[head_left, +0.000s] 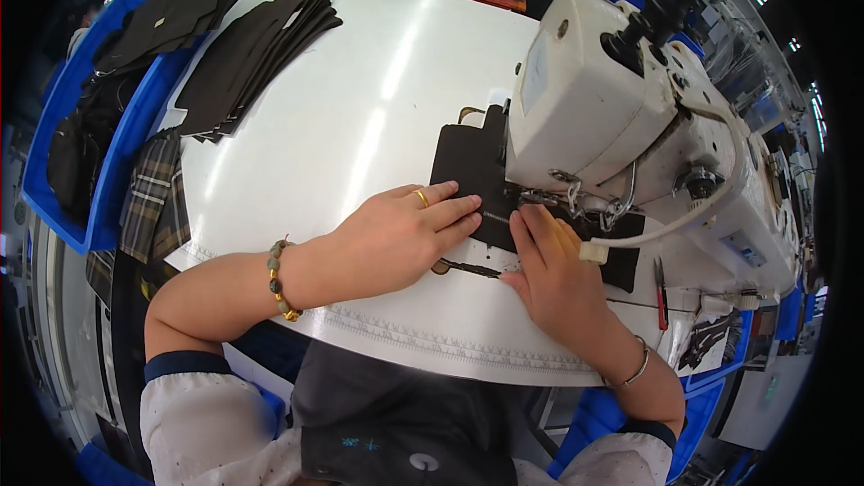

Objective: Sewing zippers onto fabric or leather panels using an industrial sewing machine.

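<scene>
A dark fabric piece lies flat on the white sewing table, its right part running under the head of a white sewing machine. My left hand rests on its left side, fingers stretched out and pressing the cloth. Close to the needle area, my right hand lies on the same cloth with its fingers extended; some fingertips are hidden by the machine parts. More dark cloth shows to the right of that hand. The needle itself cannot be made out.
A stack of dark cut fabric pieces lies at the table's far left. Beside it, a blue bin holds more dark cloth, with plaid fabric hanging nearby. Red-handled snips lie right of my right hand. A printed ruler strip follows the table's front edge.
</scene>
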Demonstrator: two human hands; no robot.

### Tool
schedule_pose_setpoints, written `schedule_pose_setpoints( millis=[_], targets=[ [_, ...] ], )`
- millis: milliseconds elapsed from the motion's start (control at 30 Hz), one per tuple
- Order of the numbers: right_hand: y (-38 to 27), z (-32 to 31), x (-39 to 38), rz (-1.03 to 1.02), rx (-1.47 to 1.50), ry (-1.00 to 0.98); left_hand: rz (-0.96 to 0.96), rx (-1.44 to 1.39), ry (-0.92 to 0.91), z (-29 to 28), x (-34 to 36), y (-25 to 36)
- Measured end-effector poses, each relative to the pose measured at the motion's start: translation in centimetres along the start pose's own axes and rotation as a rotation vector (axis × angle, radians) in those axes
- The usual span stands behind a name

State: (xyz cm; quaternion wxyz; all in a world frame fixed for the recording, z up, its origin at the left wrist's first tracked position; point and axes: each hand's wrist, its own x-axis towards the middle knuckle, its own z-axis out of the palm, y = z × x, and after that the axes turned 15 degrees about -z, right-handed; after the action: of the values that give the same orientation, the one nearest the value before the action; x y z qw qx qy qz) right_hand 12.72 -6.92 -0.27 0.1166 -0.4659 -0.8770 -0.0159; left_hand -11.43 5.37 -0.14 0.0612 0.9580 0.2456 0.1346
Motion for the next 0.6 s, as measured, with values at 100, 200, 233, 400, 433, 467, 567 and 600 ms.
schedule_pose_setpoints(
  millis=[100, 200, 233, 400, 433, 467, 567, 600],
  targets=[
    [1.0, 0.2, -0.7, -0.115, -0.102, 0.02, -0.02, -0.011, 0.01, 0.3, 0.1, 0.2],
    [1.9, 0.3, -1.6, -0.024, 0.078, -0.022, -0.01, 0.041, 0.062, 1.1, 0.5, 0.6],
    [2.0, 0.1, -1.7, 0.001, 0.059, -0.043, -0.017, 0.04, 0.07, 1.4, 0.7, 0.7],
    [1.9, -1.5, -2.5, 0.057, -0.018, -0.093, -0.03, 0.004, 0.096, 2.3, 1.3, 1.1],
    [1.7, -2.3, -2.6, 0.051, -0.027, -0.093, -0.038, 0.042, 0.107, 2.5, 1.2, 1.1],
    [1.6, -3.3, -3.0, 0.044, -0.035, -0.092, -0.049, 0.08, 0.117, 2.6, 1.2, 1.0],
    [2.2, -8.3, -9.1, -0.015, -0.313, 0.182, -0.056, 0.116, 0.11, 2.5, 1.0, 0.9],
    [4.2, -10.4, -12.5, -0.028, -0.499, 0.386, -0.063, 0.12, 0.106, 2.3, 1.1, 1.2]
  ],
)
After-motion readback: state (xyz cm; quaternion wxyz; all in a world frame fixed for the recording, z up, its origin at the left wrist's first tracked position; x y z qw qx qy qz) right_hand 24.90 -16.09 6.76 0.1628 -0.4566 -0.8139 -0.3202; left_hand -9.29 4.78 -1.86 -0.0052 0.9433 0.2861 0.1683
